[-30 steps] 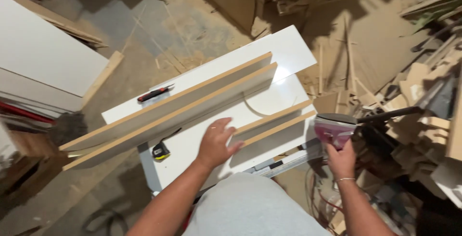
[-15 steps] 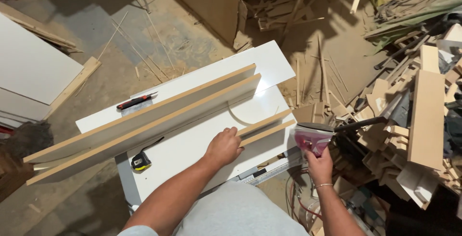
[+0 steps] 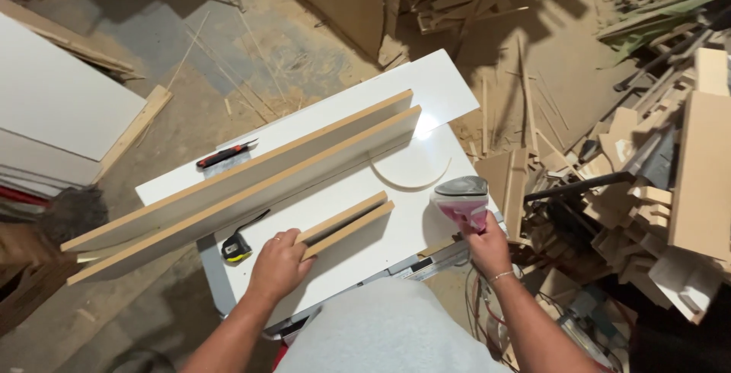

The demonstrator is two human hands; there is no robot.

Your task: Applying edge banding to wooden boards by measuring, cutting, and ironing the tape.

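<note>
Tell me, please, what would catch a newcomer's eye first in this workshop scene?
Two long boards stand on edge, running diagonally across the white worktable. Near its front edge, the left hand rests on a pair of short boards, while the right hand grips a pink clothes iron at the table's right edge. Offcuts pile up on the right.
</note>
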